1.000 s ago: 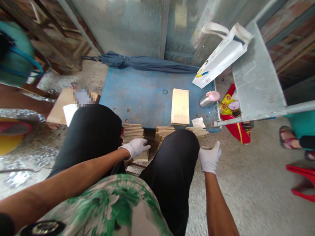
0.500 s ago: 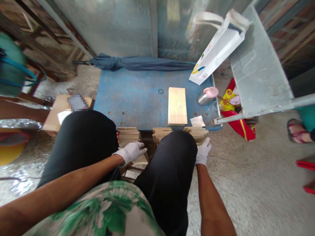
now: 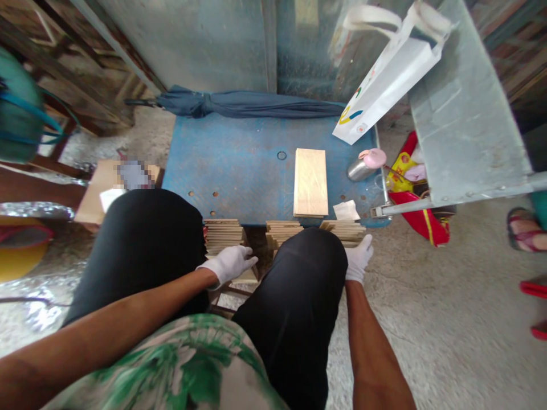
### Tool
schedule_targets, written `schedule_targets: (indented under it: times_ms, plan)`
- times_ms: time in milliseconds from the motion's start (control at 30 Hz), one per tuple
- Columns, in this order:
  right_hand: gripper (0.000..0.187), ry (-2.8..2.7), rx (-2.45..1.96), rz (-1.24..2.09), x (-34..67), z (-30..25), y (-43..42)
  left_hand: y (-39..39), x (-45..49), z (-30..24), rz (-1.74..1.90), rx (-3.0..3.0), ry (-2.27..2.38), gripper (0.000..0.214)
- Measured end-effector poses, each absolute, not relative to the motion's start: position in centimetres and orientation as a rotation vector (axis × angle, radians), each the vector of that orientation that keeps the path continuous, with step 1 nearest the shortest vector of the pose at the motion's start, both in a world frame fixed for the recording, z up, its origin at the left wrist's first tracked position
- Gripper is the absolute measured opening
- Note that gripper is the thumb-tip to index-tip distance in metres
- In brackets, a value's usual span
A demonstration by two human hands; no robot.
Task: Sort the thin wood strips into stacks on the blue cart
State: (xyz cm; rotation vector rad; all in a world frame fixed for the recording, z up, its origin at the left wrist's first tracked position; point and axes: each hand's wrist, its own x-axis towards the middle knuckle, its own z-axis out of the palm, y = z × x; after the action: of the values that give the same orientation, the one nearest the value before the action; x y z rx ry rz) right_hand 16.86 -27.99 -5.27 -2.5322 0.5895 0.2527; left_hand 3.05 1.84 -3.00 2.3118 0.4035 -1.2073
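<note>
My left hand (image 3: 231, 265), in a white glove, lies on the near part of the left stack of thin wooden boards (image 3: 224, 233), its fingers stretched out and apart. Beyond my right knee, my gloved right hand (image 3: 359, 259) is at the near right end of the right stack of boards (image 3: 346, 229). Its visible fingers are extended; the knee hides part of the hand. Between these sits a middle stack of boards (image 3: 282, 229), partly covered by my knee. A short pile of pale boards (image 3: 310, 182) lies on the blue tabletop (image 3: 239, 165).
A folded dark umbrella (image 3: 256, 105) lies along the far edge. On the right are a white paper bag (image 3: 384, 80), a steel cup with a pink lid (image 3: 365, 165) and a white paper piece (image 3: 346, 210). A metal panel (image 3: 465, 114) juts out beyond; a person's sandalled foot (image 3: 523, 228) shows far right.
The view has shifted slightly, so the bag, cup and boards sit a little further right. My left hand stays on its stack; my right hand stays beside the right stack.
</note>
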Motion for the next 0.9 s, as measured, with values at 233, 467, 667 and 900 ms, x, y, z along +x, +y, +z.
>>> schedule_targets:
  times_ms: [233, 467, 667, 900]
  plan:
    - [0.113, 0.684, -2.475, 0.375, 16.3, -6.8, -28.3, 1.9, 2.5, -3.6, -1.164, 2.300, 0.384, 0.038]
    - [0.104, 0.586, -2.498, 0.379, 17.0, -7.8, -28.8, 1.8, 2.5, -3.1, -1.159, 2.297, 0.398, 0.038]
    - [0.102, 0.536, -2.541, 0.390, 17.2, -9.3, -29.7, 1.3, 3.0, -2.4, -1.194, 2.304, 0.387, 0.041]
    - [0.106, 0.499, -2.602, 0.511, 17.4, -10.7, -31.7, 0.8, 3.7, -1.7, -1.232, 2.338, 0.345, 0.042]
